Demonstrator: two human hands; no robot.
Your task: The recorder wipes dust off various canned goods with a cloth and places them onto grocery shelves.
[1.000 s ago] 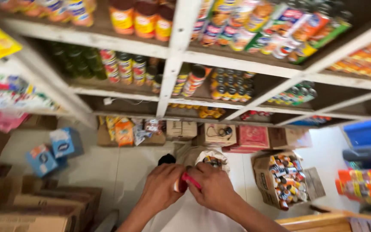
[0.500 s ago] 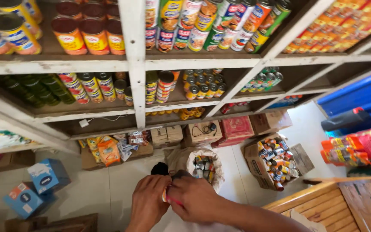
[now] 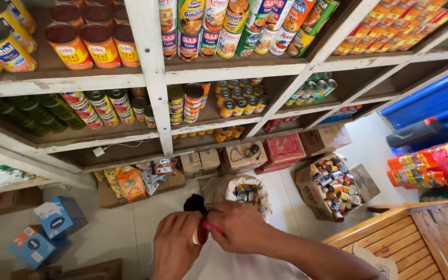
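Low centre of frame: left hand (image 3: 175, 243) and right hand (image 3: 239, 225) meet, both clenched round small can (image 3: 199, 233), mostly hidden between fingers. Red strip (image 3: 214, 227) pinched under right fingers. Just beyond hands: open sack (image 3: 245, 192) of tins on pale floor. Right of it, cardboard box (image 3: 333, 184) crammed with cans. Wooden shelves (image 3: 151, 78) fill upper frame, painted white, stacked with round metal tins. Blue cartons (image 3: 47, 228) lower left; slatted wooden crate (image 3: 416, 238) lower right.
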